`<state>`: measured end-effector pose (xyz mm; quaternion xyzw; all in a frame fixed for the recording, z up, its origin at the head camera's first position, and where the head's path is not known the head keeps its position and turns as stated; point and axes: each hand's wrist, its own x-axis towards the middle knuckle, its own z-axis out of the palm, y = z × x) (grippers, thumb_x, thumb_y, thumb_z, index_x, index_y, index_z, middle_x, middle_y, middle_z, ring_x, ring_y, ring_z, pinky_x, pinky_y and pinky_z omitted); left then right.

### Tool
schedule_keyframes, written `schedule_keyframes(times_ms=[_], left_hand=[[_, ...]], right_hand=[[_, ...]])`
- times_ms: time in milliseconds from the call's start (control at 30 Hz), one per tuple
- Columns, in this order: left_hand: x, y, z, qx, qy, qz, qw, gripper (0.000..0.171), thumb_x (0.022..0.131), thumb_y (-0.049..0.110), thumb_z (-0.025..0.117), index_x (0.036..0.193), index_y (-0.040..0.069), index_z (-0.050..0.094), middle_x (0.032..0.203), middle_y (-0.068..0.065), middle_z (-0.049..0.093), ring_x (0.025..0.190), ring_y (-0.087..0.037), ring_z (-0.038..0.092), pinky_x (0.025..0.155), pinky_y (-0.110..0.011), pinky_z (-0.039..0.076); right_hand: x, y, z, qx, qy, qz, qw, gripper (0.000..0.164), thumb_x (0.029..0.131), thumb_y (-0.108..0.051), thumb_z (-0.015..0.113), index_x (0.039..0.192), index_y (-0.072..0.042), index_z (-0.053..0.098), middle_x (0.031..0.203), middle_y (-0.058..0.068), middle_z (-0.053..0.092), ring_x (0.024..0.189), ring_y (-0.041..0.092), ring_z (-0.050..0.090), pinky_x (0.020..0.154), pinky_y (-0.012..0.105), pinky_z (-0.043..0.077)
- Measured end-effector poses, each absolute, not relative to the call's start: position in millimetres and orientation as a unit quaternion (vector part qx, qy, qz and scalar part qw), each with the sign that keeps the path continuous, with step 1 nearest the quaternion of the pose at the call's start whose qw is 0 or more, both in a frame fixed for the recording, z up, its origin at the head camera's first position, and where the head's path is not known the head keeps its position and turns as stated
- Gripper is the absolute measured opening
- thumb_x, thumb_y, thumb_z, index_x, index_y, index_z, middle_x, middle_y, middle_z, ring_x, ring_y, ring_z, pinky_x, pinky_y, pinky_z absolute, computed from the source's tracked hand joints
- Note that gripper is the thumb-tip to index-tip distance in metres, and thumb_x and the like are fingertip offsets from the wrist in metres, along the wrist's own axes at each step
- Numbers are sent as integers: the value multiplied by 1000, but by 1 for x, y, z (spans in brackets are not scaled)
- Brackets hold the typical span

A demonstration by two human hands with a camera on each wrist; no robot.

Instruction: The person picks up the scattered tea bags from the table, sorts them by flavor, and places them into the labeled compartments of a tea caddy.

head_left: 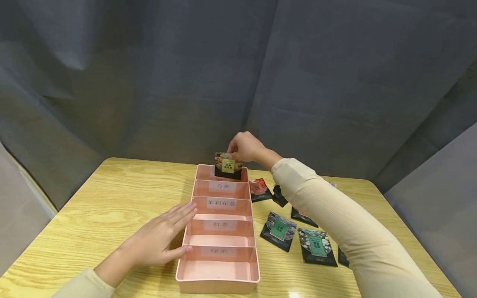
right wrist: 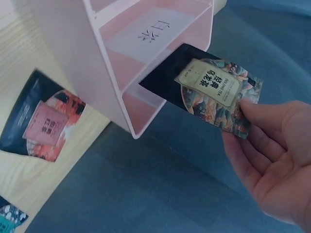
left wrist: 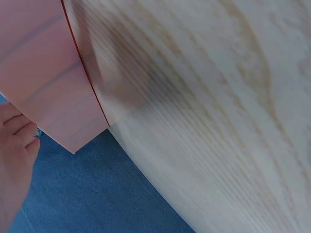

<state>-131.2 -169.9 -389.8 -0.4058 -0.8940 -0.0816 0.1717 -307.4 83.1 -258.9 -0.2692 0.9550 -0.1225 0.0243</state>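
Observation:
My right hand pinches the top edge of an oolong tea sachet, black with a pale yellow label. In the head view the sachet hangs upright over the farthest compartment of a pink divided box. The right wrist view shows its lower end at that compartment's opening; how deep it reaches I cannot tell. My left hand rests against the box's left side, fingers extended with their tips and the thumb at the rim. In the left wrist view, the left hand shows only partly beside the pink wall.
Right of the box lie a red-labelled sachet, a green-labelled sachet and a teal-labelled sachet. More dark sachets are partly hidden under my right arm. Paper labels mark the compartments. A dark curtain hangs behind the wooden table.

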Motion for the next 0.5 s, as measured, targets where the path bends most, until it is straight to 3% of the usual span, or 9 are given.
schedule_keyframes(times_ms=[200,300,500], left_hand=[[-131,-168,-391,-406,-894,-79,175,75,93,51,53,146,1,37,152,-19,40,139,-32,42,121,-13,-10],[-131,-168,-391,-402,-896,-77,174,75,93,52,52,147,2,37,152,-18,39,140,-30,41,122,-15,-6],[-129,-167,-390,-399,-897,-70,177,75,93,53,52,146,2,38,152,-17,40,140,-30,42,119,-36,29]], right_hand=[[-310,73,-267,-257,959,-122,23,12,87,-14,69,95,-9,77,96,6,75,86,19,68,81,34,59],[-311,69,-272,-252,960,-117,18,12,88,-15,69,95,-10,77,97,6,75,87,19,68,81,34,59],[-315,62,-285,-248,963,-107,15,12,87,-15,69,95,-11,77,98,5,74,87,18,67,82,33,59]])
